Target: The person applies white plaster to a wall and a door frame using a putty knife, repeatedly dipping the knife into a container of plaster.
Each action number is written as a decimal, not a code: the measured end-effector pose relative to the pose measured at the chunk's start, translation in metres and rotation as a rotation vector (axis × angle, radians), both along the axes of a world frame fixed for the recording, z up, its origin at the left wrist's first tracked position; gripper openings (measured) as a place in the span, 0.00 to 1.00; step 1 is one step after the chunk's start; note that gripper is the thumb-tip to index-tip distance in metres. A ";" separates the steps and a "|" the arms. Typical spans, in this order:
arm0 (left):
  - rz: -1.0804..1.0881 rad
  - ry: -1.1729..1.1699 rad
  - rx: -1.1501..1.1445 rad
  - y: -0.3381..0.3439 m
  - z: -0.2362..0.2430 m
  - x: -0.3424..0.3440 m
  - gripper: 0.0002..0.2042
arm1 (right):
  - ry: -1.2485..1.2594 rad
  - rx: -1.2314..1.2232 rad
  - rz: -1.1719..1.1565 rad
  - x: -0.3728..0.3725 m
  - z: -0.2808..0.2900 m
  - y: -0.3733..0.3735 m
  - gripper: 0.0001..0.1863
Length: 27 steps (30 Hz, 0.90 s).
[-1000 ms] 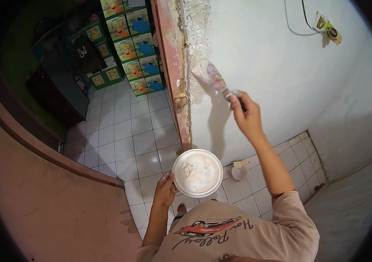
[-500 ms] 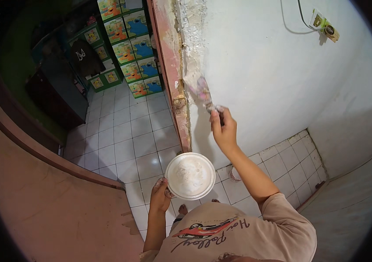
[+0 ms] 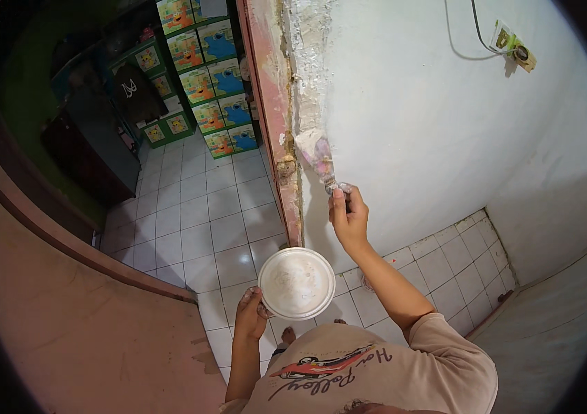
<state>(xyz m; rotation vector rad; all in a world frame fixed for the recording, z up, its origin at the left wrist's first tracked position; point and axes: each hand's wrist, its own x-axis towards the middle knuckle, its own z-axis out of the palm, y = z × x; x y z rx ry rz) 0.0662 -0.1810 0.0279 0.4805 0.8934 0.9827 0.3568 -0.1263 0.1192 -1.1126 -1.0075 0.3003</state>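
Observation:
My right hand (image 3: 350,215) is closed round the handle of a putty knife (image 3: 320,157). The knife's stained blade lies at the rough, plastered edge of the white wall (image 3: 404,131), beside the door frame (image 3: 273,103). Whitish filler covers the blade's tip, and a strip of uneven filler (image 3: 311,76) runs up the wall above it. Lower down, my left hand (image 3: 251,312) grips the rim of a round white lid (image 3: 297,284) and keeps it about level. White paste is smeared over the lid's middle, and white smudges mark my left fingers.
Through the doorway on the left stand patterned drawer cabinets (image 3: 214,83) and a dark cupboard (image 3: 93,138) on white floor tiles (image 3: 197,207). A pinkish door panel (image 3: 86,297) fills the lower left. A socket with a cable (image 3: 521,54) hangs on the wall, upper right.
My right hand and the putty knife have moved down along the wall edge. The lid in my left hand has shifted slightly down and left.

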 end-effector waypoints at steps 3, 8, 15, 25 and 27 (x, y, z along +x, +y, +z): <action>-0.035 0.037 0.026 0.001 -0.007 -0.006 0.05 | 0.065 0.047 0.009 0.000 0.022 0.007 0.09; -0.016 0.056 0.013 -0.001 0.011 0.004 0.05 | -0.021 0.030 -0.043 0.009 0.003 0.013 0.10; -0.102 -0.025 0.042 0.002 -0.019 -0.013 0.08 | -0.030 0.015 -0.015 0.014 -0.014 0.003 0.11; -0.085 -0.048 0.041 0.007 -0.034 -0.015 0.06 | -0.049 -0.062 -0.006 0.015 -0.041 0.001 0.12; -0.092 -0.062 0.049 0.006 -0.030 -0.013 0.06 | 0.068 -0.105 0.052 0.013 -0.059 -0.005 0.12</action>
